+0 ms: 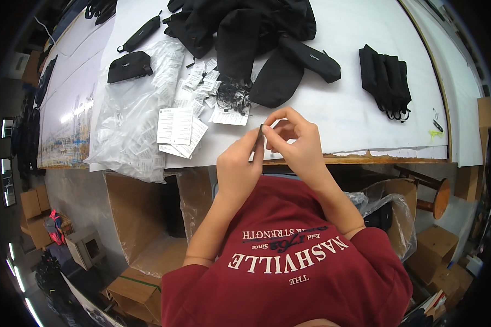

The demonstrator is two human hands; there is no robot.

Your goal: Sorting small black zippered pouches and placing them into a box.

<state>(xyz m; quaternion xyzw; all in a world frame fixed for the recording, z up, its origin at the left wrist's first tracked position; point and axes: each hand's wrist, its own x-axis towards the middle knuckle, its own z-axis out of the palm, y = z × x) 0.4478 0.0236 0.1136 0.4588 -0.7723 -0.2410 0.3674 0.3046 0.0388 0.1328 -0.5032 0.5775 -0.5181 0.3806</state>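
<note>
Both hands meet at the near edge of the table. A small, dark, narrow strip (261, 131) stands up between my left thumb and fingers; what kind of thing it is cannot be made out. My left hand (238, 166) is closed on it, and my right hand (297, 143) pinches at its upper end with thumb and fingertip. Just beyond lie a tangle of black cords (234, 97), small white tags (195, 78) and a stack of printed white cards (174, 126). Black fabric pouches (313, 59) are heaped farther off.
Clear plastic bags (131, 117) spread over the table's near left. Two black pouches (130, 67) lie at the left, more folded black pouches (385, 79) at the right, near a small dark tool (437, 126). Cardboard boxes (147, 218) and a wooden stool (441, 199) stand below.
</note>
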